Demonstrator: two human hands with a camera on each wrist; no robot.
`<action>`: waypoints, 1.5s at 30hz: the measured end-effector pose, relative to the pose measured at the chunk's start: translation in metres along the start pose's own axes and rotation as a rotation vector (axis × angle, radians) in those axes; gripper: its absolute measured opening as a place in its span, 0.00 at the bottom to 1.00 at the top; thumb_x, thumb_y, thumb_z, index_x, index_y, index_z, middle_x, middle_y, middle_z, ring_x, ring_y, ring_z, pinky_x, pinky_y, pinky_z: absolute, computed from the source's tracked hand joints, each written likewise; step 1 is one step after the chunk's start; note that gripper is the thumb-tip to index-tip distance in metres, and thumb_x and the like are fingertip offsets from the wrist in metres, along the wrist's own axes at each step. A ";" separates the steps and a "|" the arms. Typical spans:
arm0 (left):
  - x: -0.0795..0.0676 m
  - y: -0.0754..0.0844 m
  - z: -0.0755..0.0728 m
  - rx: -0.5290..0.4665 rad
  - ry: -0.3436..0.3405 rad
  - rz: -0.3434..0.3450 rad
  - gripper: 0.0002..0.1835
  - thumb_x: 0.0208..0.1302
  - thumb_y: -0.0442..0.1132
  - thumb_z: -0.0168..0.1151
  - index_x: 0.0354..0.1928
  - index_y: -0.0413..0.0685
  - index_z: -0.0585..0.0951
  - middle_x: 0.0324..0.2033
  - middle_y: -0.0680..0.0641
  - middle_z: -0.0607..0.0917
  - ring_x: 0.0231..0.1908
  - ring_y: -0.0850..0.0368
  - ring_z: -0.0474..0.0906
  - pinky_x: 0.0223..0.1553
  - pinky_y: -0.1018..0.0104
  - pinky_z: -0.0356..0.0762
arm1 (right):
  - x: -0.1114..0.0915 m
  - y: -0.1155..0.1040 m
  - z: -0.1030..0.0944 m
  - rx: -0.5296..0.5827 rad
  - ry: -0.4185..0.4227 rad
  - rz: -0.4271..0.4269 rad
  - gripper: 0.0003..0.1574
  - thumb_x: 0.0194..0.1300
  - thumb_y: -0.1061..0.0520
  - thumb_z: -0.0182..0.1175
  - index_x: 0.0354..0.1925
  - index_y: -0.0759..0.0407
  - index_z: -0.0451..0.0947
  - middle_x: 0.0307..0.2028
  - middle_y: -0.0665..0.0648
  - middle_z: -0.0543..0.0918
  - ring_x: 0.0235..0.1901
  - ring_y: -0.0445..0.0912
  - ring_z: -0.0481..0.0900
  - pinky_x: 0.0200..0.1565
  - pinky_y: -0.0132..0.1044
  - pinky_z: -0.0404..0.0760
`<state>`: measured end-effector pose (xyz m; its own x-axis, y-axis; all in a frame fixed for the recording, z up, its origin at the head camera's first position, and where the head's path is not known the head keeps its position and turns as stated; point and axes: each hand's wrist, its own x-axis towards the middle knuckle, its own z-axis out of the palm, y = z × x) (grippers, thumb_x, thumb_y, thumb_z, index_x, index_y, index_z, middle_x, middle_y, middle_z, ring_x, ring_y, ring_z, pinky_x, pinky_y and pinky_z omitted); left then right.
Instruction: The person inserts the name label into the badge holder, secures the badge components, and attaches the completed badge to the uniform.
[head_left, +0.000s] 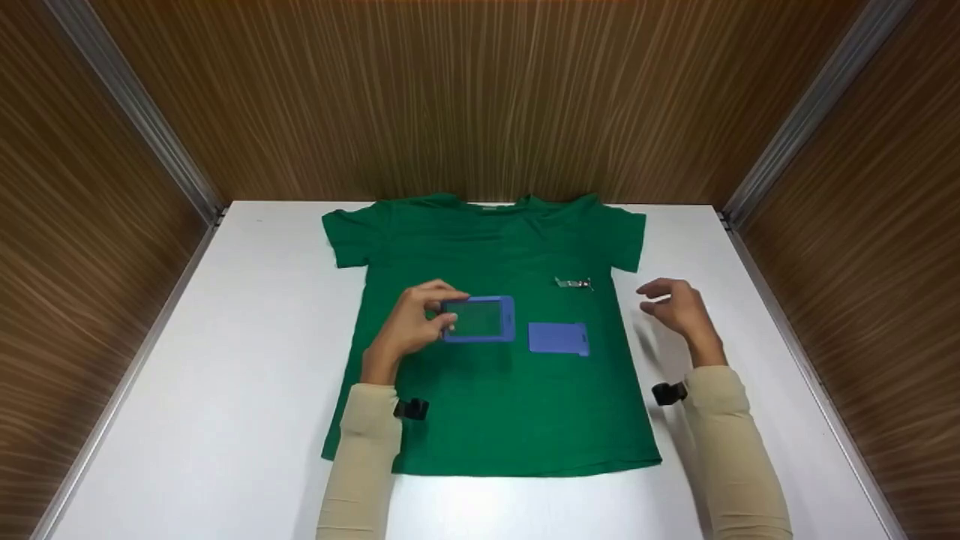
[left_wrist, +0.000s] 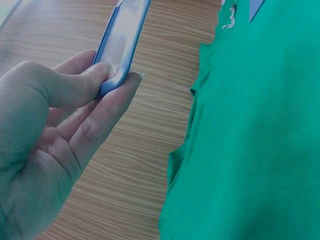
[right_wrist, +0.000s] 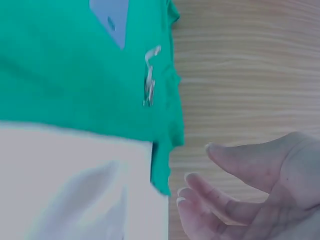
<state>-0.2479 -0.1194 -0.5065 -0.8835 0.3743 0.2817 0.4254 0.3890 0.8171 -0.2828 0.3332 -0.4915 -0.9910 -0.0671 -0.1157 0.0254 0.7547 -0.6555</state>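
Observation:
My left hand [head_left: 415, 321] pinches the left end of a blue badge holder [head_left: 508, 319] with a clear window, thumb in front and fingers behind. In the left wrist view the badge holder [left_wrist: 124, 50] is raised and tilted. A flat blue badge panel [head_left: 558, 338] with a small slot lies on the green T-shirt [head_left: 480, 405], right of the holder. Above that panel, a silver metal clip [head_left: 574, 283] rests on the chest of the shirt. My right hand [head_left: 674, 306] hovers beyond the shirt's right side, fingers loosely bent, holding nothing.
The T-shirt is spread flat on a white table [head_left: 225, 360], collar toward the back wall. Wood-grained panels [head_left: 480, 97] enclose the back and both sides, with metal strips [head_left: 817, 105] at the corners.

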 end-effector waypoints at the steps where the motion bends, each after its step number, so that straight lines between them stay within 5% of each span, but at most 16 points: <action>1: 0.000 0.000 0.000 -0.001 -0.003 -0.003 0.17 0.68 0.28 0.65 0.57 0.47 0.87 0.50 0.43 0.85 0.40 0.51 0.83 0.38 0.63 0.85 | 0.001 0.003 -0.004 -0.003 -0.002 0.009 0.22 0.72 0.62 0.60 0.61 0.71 0.78 0.61 0.77 0.79 0.58 0.69 0.81 0.58 0.60 0.80; 15: 0.000 -0.002 -0.001 -0.011 -0.022 -0.004 0.17 0.68 0.27 0.65 0.57 0.46 0.87 0.50 0.43 0.85 0.38 0.51 0.83 0.38 0.50 0.87 | 0.012 0.048 -0.038 -0.073 -0.042 0.095 0.25 0.73 0.61 0.57 0.64 0.72 0.74 0.63 0.80 0.73 0.62 0.72 0.72 0.62 0.65 0.74; 23: 0.000 -0.001 0.000 -0.001 -0.032 -0.019 0.17 0.69 0.28 0.65 0.57 0.46 0.87 0.50 0.43 0.85 0.40 0.51 0.85 0.40 0.56 0.86 | 0.015 0.070 -0.048 -0.095 0.003 0.075 0.23 0.70 0.64 0.59 0.60 0.75 0.76 0.58 0.83 0.76 0.58 0.74 0.75 0.57 0.62 0.75; 30: 0.000 0.000 0.001 -0.002 -0.028 -0.044 0.17 0.69 0.28 0.65 0.57 0.47 0.87 0.50 0.45 0.85 0.38 0.53 0.85 0.37 0.65 0.86 | 0.021 0.083 -0.053 -0.108 0.034 0.068 0.23 0.67 0.64 0.62 0.57 0.76 0.77 0.55 0.82 0.78 0.56 0.72 0.77 0.51 0.50 0.77; 39: 0.000 -0.001 0.001 -0.013 -0.028 -0.034 0.17 0.69 0.27 0.65 0.57 0.47 0.87 0.50 0.44 0.84 0.36 0.54 0.85 0.36 0.69 0.85 | 0.025 0.097 -0.055 -0.089 0.048 0.122 0.24 0.68 0.65 0.58 0.59 0.76 0.76 0.57 0.84 0.75 0.58 0.74 0.74 0.58 0.60 0.75; 45: -0.001 0.001 0.000 -0.002 -0.027 -0.037 0.17 0.68 0.28 0.65 0.56 0.47 0.87 0.50 0.45 0.85 0.37 0.55 0.84 0.39 0.61 0.87 | 0.027 0.103 -0.054 -0.076 0.050 0.145 0.25 0.67 0.65 0.58 0.60 0.76 0.74 0.59 0.83 0.74 0.59 0.73 0.73 0.59 0.62 0.73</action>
<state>-0.2466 -0.1195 -0.5062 -0.8930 0.3821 0.2379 0.3923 0.4012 0.8278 -0.3137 0.4442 -0.5220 -0.9831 0.0769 -0.1663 0.1601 0.8018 -0.5758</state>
